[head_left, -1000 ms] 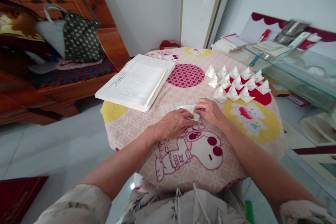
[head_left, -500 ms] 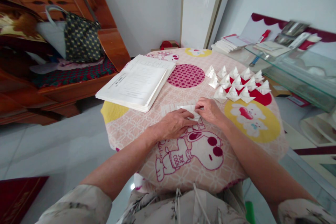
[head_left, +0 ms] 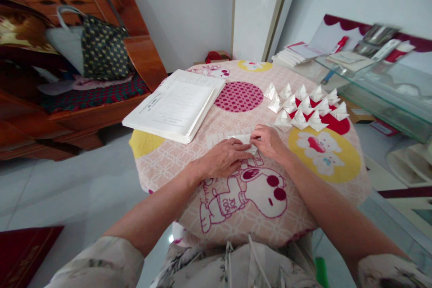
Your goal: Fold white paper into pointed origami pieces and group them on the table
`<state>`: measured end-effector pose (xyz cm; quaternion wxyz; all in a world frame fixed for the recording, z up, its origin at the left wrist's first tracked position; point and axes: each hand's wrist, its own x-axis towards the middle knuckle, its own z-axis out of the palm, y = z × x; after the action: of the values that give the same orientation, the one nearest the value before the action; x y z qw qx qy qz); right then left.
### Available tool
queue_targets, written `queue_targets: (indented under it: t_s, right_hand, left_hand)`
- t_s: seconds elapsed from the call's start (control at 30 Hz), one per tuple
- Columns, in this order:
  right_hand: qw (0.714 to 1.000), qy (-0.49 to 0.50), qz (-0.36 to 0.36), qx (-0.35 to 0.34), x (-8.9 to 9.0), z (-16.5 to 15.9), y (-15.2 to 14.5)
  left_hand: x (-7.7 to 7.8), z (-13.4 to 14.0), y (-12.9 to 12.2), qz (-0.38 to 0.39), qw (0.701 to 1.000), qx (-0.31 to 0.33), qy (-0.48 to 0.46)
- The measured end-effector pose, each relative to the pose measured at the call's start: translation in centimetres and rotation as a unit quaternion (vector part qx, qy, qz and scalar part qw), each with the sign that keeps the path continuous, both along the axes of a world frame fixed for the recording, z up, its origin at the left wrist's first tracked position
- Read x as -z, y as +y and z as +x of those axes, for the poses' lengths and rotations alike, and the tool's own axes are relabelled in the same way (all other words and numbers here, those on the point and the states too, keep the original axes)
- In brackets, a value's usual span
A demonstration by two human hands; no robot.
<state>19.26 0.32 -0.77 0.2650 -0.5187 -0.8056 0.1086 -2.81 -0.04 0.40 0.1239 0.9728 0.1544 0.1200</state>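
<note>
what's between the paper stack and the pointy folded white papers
In the head view, the tablecloth's round pink checkered patch lies between the paper stack and the folded white papers, with nothing on it.

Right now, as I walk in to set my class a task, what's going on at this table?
A person's left hand rests with its fingers over a small piece of white paper, while the right hand has its fingertips at the paper's right end. The paper lies on a patterned tablecloth. Beyond the right hand stand rows of pointed, folded paper pieces, and a stack of printed sheets lies toward the left.
</note>
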Motion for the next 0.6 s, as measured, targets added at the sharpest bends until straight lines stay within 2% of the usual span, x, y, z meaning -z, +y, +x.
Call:
queue_targets:
  t_s: [0.13,0.23,0.33,0.43,0.6]
  right_hand:
    - [0.997,0.071,0.027,0.009,-0.8,0.7,-0.4]
    - [0.983,0.161,0.057,0.067,-1.5,1.7,-1.1]
    - [0.980,0.177,-0.041,0.082,-1.6,2.1,-2.1]
    - [0.979,0.126,-0.141,0.082,-1.2,1.5,-3.0]
    - [0.980,0.007,-0.161,0.116,-1.5,0.1,-3.4]
  left_hand:
    - [0.2,-0.1,0.2,-0.012,1.000,0.001,-0.004]
    - [0.4,-0.1,0.3,-0.016,1.000,0.002,-0.005]
    - [0.6,-0.1,0.3,-0.013,1.000,0.002,-0.008]
    - [0.6,0.0,0.3,-0.006,1.000,0.000,-0.012]
    - [0.3,0.0,0.3,-0.007,1.000,0.006,-0.006]
